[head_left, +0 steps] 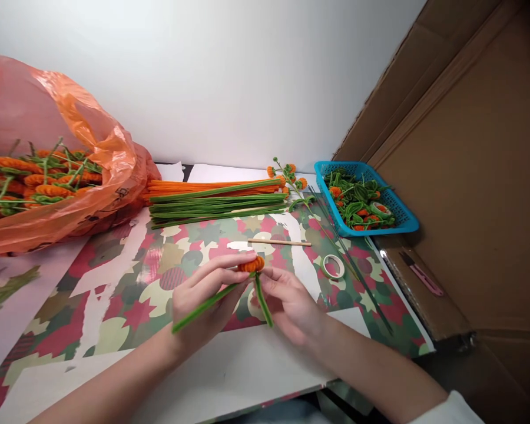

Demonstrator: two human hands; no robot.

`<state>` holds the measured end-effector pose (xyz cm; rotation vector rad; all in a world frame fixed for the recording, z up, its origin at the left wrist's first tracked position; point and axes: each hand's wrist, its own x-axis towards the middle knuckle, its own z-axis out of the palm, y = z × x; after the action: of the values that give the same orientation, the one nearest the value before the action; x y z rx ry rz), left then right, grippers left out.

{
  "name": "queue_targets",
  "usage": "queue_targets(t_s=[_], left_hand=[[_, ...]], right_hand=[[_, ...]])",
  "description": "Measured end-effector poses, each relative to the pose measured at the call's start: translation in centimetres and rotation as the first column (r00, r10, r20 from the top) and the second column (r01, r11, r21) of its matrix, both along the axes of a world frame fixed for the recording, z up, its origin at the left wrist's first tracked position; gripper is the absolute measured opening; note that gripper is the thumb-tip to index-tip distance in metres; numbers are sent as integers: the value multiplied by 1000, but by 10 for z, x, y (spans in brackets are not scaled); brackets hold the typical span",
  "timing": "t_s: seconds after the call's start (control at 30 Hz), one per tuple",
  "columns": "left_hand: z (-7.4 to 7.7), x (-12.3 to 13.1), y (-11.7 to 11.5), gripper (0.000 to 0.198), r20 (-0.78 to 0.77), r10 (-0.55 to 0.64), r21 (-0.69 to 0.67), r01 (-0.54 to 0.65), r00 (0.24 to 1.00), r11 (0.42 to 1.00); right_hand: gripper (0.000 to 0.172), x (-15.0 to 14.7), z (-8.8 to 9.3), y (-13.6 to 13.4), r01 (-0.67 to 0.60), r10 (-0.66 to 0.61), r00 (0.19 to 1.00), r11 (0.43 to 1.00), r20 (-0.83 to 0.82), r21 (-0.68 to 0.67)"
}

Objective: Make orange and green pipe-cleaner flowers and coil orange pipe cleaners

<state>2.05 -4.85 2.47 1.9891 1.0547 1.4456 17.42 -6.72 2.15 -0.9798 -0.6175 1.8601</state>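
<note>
Holding orange pompom (pixel 251 264), left hand (pixel 205 291) (fingers (pixel 223 275) bent)

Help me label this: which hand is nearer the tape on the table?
Right: the right hand is left of and below the tape in view; the left hand, farther left.

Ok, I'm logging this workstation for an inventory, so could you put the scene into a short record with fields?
Left hand: holding a fuzzy orange flower head
Right hand: fingertips at the flower head's base
Below flower head: two fuzzy green strands, spread apart
Table middle: thin wooden stick; round pale tape roll
Table back: long orange stems and green stems
Left side: translucent orange plastic bag, holding orange and green pieces
Right side: blue plastic basket, holding green and orange pieces; pink-handled cutter
</note>
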Motion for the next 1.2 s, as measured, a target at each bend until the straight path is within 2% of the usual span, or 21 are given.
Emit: queue_targets(t_s=[0.1, 0.2, 0.27, 0.3, 0.37, 0.4, 0.47, 0.53, 0.6, 0.67, 0.77, 0.9, 1.0, 1.1, 1.2], left_hand=[[-4, -7, -3, 22, -26, -108, 65, 109, 994, 992], [-7, -9, -1, 22, 36, -149, 31, 148, 988, 989], [-7, -6, 3, 10, 107, -96, -137, 110, 990, 984], [-6, -4, 6, 4, 156, -62, -259, 101, 986, 961], [-5, 0, 12, 13, 270, -7, -518, 151, 963, 842], [-5, 1, 14, 16, 336, 12, -600, 204, 942, 773], [-4, 3, 18, 20, 443, 39, -686, 310, 896, 658], [-5, 2, 19, 22, 494, 51, -717, 374, 868, 588], [-6, 1, 18, 25, 498, 33, -740, 404, 867, 537], [-8, -1, 18, 27, 476, -27, -756, 425, 879, 499], [-10, -3, 19, 28, 441, -145, -754, 453, 886, 476], [-7, -5, 20, 26, 469, -261, -698, 535, 844, 476], [-3, -2, 18, 30, 473, -283, -665, 549, 834, 506], [-3, 2, 17, 25, 463, -227, -681, 508, 857, 528], [-5, 4, 16, 23, 450, -171, -679, 461, 876, 571]], right_hand=[[27, 2, 1, 0, -182, 141, 956, 973, -256, -144], [27, 1, 0, 2, -228, 166, 934, 959, -317, -167], [29, 1, -2, 4, -173, 143, 964, 978, -222, -120], [30, 2, -3, 6, -135, 125, 983, 988, -132, -69], [31, 7, -4, 9, -60, 50, 993, 994, 105, 93], [31, 11, -4, 10, -20, -28, 972, 979, 232, 203], [27, 18, -3, 13, 27, -243, 872, 891, 424, 453], [18, 22, -1, 15, -12, -410, 758, 769, 507, 639], [17, 23, -1, 16, -120, -444, 705, 693, 553, 711], [25, 21, -2, 17, -223, -415, 700, 647, 582, 729], [23, 16, -4, 18, -257, -416, 701, 610, 579, 750], [14, 15, -4, 17, -191, -509, 651, 609, 564, 770], [12, 15, -3, 15, -149, -563, 596, 624, 573, 768], [7, 14, -3, 13, -87, -501, 624, 718, 600, 690], [7, 13, -7, 13, -1, -354, 746, 847, 564, 532]])
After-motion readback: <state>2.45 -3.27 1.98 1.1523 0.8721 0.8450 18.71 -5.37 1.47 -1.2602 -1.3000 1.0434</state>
